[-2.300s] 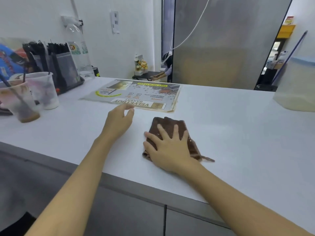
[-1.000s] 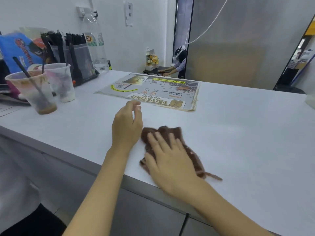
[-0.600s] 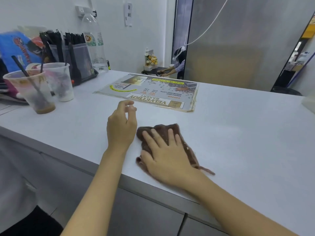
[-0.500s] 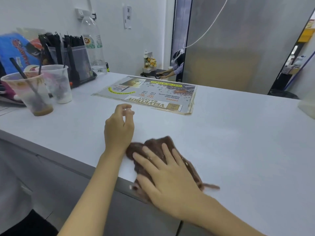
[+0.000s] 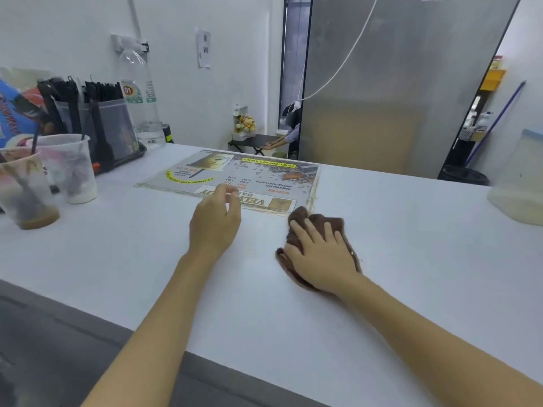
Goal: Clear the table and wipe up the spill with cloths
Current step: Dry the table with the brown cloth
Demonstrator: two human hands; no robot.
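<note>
White worktop (image 5: 396,259) across mid-frame, smooth, likely slick under a wipe. Right of centre, brown cloth (image 5: 320,223): soft, light, bunches easily; best pressed flat under the palm. Right hand (image 5: 318,255) spread flat on it. Left hand (image 5: 216,223) loosely curled, holding nothing.

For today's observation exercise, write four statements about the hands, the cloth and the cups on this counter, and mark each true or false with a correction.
1. The right hand presses flat on the brown cloth. True.
2. The left hand holds a second cloth. False: it holds nothing.
3. The cloth covers the menu sheet. False: it lies beside the sheet's near corner.
4. Two plastic cups stand at the counter's left. True.
</note>
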